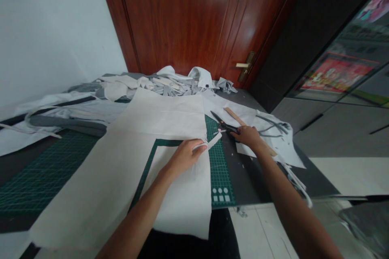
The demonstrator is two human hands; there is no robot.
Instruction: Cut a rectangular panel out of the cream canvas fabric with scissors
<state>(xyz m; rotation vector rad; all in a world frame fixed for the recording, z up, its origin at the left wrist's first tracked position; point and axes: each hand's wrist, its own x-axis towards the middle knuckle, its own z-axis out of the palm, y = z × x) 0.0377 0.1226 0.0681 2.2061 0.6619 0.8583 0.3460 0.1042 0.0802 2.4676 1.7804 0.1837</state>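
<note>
A large piece of white fabric [170, 113] lies over the table and hangs past its front edge. An L-shaped gap in it shows green below. My left hand [188, 154] is on the fabric near its right edge, thumb and fingers pinched on a narrow white fabric strip [215, 141] that sticks out to the right. My right hand [248, 135] is closed round the handles of black scissors [223, 123], whose blades point away to the upper left. The scissors are apart from the large fabric.
Green cutting mats [217, 166] lie on the dark table [243, 178]. A wooden ruler [235, 116] and grey strips [270, 123] rest on more white fabric [284, 145] at right. Crumpled scraps [179, 83] are heaped at the back, before a brown door [179, 16].
</note>
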